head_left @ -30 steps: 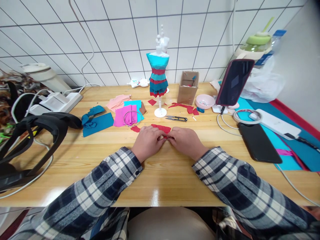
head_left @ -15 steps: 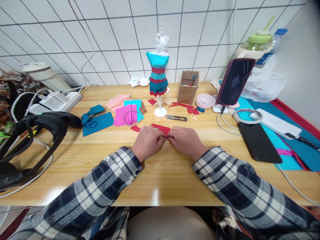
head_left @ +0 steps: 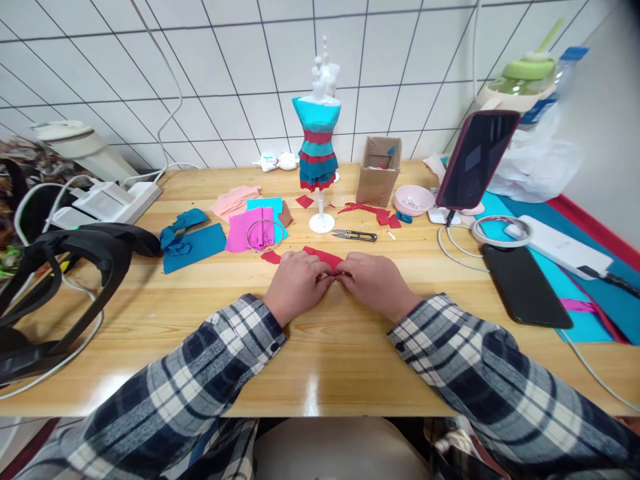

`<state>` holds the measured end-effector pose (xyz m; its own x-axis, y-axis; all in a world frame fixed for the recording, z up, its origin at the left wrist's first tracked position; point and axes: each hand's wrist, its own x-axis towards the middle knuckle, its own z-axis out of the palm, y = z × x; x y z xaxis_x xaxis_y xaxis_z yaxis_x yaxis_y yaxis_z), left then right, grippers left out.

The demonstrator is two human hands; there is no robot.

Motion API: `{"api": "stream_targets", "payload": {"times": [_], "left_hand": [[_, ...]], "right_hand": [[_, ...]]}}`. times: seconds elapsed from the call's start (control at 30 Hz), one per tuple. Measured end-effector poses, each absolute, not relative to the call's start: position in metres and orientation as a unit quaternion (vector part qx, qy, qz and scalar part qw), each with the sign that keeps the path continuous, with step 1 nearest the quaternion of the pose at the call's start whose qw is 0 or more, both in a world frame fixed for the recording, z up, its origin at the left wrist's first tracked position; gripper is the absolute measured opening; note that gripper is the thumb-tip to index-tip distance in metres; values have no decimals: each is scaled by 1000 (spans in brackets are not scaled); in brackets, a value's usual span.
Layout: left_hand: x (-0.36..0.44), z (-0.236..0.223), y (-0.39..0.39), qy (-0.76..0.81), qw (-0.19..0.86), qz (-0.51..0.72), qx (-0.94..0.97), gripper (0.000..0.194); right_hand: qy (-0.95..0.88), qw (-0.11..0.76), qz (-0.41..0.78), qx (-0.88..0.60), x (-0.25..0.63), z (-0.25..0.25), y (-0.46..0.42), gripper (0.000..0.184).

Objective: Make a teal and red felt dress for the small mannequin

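My left hand and my right hand rest side by side on the wooden table, fingertips meeting. Both pinch a piece of red cloth that lies just beyond the knuckles; its near edge is hidden under my fingers. Behind it stands a small white mannequin on a stand, dressed in blue and red strips. Thread snips lie right of the mannequin's base.
Pink, blue and teal cloth pieces with a wire ring lie at left. A cardboard box, a pink bowl, a propped phone, a flat phone and cables are at right. A black strap device sits far left.
My hands stay together on the red cloth with barely any shift. The view has tilted slightly, so everything on the table sits a little lower and wider in the picture.
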<state>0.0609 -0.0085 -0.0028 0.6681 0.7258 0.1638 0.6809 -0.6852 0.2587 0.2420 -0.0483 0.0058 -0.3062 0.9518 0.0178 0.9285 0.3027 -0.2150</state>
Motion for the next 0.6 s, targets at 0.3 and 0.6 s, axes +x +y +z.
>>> {"api": "stream_targets", "payload": {"times": [0.3,0.6], "left_hand": [[60,-4,-9,391,84,131,907,18],[62,-1,-9,387,68,118,912,17]], "right_hand": [[-809,74,81,-578,242,4,-46,26],[-798,85,80,-591,242,3,-49,24]]}}
